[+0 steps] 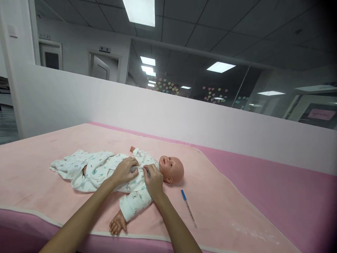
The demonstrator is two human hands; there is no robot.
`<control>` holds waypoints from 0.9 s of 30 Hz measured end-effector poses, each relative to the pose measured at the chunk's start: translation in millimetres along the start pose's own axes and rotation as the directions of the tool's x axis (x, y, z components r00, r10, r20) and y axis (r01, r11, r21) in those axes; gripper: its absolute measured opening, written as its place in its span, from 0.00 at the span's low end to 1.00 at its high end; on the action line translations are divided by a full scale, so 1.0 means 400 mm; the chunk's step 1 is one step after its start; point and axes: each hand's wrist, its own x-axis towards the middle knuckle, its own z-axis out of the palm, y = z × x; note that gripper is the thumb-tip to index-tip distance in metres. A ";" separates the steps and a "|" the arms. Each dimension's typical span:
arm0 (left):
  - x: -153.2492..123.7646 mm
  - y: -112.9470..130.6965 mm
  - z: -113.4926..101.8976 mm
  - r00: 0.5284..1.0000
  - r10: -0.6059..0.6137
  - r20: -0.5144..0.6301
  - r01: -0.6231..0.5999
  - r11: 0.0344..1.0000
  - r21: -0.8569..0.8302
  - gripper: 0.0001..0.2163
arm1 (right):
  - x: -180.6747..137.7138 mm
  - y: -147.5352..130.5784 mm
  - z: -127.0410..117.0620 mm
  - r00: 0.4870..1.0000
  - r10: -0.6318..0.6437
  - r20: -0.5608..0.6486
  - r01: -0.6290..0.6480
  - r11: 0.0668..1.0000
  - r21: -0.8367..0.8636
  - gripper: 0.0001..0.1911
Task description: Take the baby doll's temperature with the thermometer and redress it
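A baby doll (172, 170) lies on its back in a white printed baby suit (101, 168), head to the right and lower legs loosely covered. Over its chest, my left hand (125, 171) is closed, thumb and fingers pinching the suit's front. Close beside it my right hand (154, 180) is closed too, gripping the suit nearer the doll's neck. A thin white strip of cloth, perhaps a tie, runs between my fingertips. Small grey patches show by both hands; I cannot tell what they are. One doll arm stretches toward me, the other away.
The doll rests on a peach-coloured sheet (52, 144) over a pink padded surface (297, 186). A blue-capped pen (188, 207) lies right of my right forearm, below the doll's head. Behind the bed runs a low white wall (168, 112) with glass above.
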 end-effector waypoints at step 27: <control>-0.007 0.002 -0.001 0.996 0.085 0.000 -0.084 0.984 0.154 0.08 | -0.001 0.002 0.007 1.000 0.030 -0.008 -0.030 1.000 -0.006 0.10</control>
